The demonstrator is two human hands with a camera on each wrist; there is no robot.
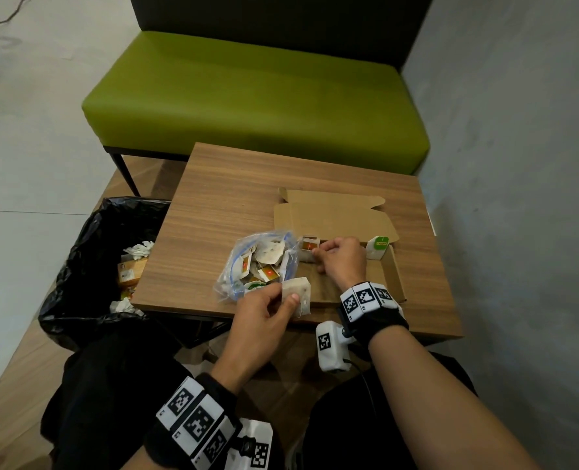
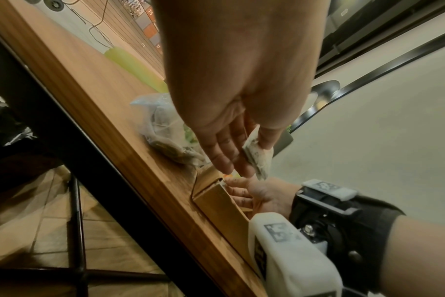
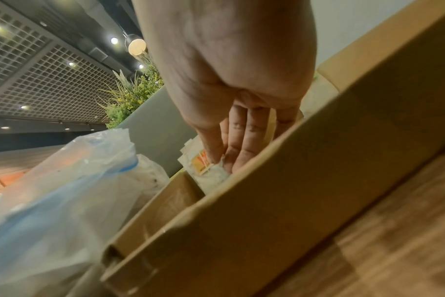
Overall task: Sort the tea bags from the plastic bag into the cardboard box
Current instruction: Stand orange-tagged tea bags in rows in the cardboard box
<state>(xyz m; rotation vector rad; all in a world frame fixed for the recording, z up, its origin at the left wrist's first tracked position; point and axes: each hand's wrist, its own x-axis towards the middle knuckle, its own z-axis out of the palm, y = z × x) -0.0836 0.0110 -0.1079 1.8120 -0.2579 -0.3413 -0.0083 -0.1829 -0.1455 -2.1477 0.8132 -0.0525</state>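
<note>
A clear plastic bag (image 1: pixel 257 266) with several tea bags lies on the wooden table (image 1: pixel 213 205), just left of the open cardboard box (image 1: pixel 386 276). My left hand (image 1: pixel 286 296) hovers at the table's near edge and pinches a white tea bag (image 1: pixel 298 293) between thumb and fingers; the same tea bag (image 2: pixel 258 158) shows in the left wrist view. My right hand (image 1: pixel 316 254) reaches into the box's left end and pinches an orange-tagged tea bag (image 1: pixel 309 246), also visible as the orange-tagged tea bag (image 3: pixel 203 163). A green-tagged tea bag (image 1: pixel 377 247) stands at the box's far right.
A black-lined waste bin (image 1: pixel 88 266) with tissues and wrappers stands left of the table. A green bench (image 1: pixel 247 106) sits behind the table, and a grey wall runs along the right. The box lid (image 1: pixel 332 212) lies folded back on the table.
</note>
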